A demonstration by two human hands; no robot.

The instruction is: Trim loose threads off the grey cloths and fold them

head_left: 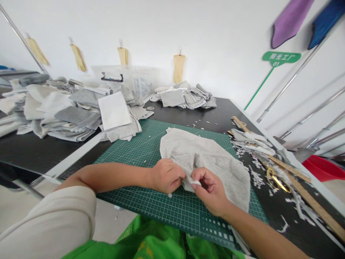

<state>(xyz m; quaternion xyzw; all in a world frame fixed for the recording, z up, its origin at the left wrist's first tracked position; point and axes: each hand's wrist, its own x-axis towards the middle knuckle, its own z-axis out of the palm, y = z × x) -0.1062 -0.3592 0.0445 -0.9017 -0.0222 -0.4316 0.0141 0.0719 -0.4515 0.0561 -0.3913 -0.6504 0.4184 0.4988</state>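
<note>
A light grey piece of fabric lies spread and wrinkled over the green cutting mat. My left hand is closed on the fabric's near edge, its fingertips curled in. Right beside it, my right hand pinches a bunched, whitish bit of the same edge between thumb and forefinger. A small gap separates the two hands, and the cloth puckers into folds just beyond them. One end of the fabric hangs toward the mat's near right edge, partly behind my right forearm.
Piled grey cloths cover the left, with a white sheet on top. Another cloth stack sits at the back near a clear bin. Gold-handled scissors, wooden rulers and scraps lie right. A red container stands beyond.
</note>
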